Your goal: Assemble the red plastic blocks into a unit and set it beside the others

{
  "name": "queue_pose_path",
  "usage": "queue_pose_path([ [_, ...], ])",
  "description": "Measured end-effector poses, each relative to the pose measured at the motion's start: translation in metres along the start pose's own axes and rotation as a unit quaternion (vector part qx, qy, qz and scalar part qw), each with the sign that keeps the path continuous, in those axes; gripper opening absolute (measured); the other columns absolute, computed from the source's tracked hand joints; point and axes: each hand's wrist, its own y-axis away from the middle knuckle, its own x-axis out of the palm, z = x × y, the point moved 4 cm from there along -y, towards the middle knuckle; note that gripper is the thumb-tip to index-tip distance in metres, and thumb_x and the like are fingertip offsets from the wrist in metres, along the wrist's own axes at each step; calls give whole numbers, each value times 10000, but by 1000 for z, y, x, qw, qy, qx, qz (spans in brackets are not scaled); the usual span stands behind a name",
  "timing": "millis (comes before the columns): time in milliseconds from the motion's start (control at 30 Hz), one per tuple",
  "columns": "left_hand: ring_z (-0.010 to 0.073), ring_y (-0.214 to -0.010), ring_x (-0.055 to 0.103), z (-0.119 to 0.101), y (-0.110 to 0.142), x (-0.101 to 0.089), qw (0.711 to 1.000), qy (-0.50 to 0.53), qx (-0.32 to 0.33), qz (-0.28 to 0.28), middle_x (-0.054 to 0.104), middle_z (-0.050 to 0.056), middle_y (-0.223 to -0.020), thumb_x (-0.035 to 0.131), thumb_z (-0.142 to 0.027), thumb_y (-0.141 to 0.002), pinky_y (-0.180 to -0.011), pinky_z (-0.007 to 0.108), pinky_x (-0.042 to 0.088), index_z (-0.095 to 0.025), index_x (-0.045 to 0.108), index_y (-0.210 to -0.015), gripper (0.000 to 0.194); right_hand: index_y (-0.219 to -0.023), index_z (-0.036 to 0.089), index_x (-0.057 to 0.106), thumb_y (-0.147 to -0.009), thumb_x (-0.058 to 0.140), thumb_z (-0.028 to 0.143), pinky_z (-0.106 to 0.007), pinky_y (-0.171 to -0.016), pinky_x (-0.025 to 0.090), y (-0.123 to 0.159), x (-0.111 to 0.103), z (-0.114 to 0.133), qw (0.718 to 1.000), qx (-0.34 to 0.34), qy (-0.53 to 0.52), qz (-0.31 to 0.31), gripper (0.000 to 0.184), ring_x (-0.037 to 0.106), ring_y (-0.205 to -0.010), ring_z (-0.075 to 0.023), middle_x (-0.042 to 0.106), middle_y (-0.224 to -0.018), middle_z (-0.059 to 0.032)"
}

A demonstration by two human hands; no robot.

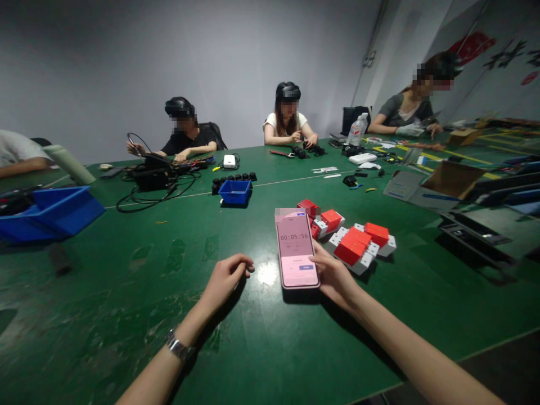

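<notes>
My right hand grips a smartphone along its right side, thumb over the edge of the lit screen. A timer reading 00:05:56 shows on the pink display. To the left of the phone, my left hand rests on the green table with its fingers loosely curled together and nothing visible in them. A silver watch is on the left wrist. Just behind and right of the phone lie several red-and-white box-shaped parts, some partly hidden by the phone.
A small blue bin stands ahead beside a row of black parts. At the left is a larger blue bin; at the right, an open cardboard box. Several people sit across the table, among cables, tools and bottles.
</notes>
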Motion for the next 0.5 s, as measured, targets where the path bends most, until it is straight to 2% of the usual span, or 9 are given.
queue_pose_path([
  [233, 148, -694, 589, 2, -1, 0, 1000, -1, 10, 0, 661, 59, -768, 405, -254, -819, -648, 257, 432, -154, 632, -829, 248, -1285, 283, 416, -651, 584, 124, -315, -763, 466, -2, 4, 0, 998, -18, 24, 52, 675, 602, -964, -213, 600, -1190, -49],
  [500, 145, -698, 591, 2, 1, 0, 1000, -6, 13, 3, 656, 57, -779, 400, -234, -830, -665, 262, 432, -153, 619, -831, 234, -1211, 260, 452, -619, 604, 80, -295, -715, 464, -3, 3, -4, 998, -22, 24, 59, 638, 610, -914, -204, 606, -1159, -57],
])
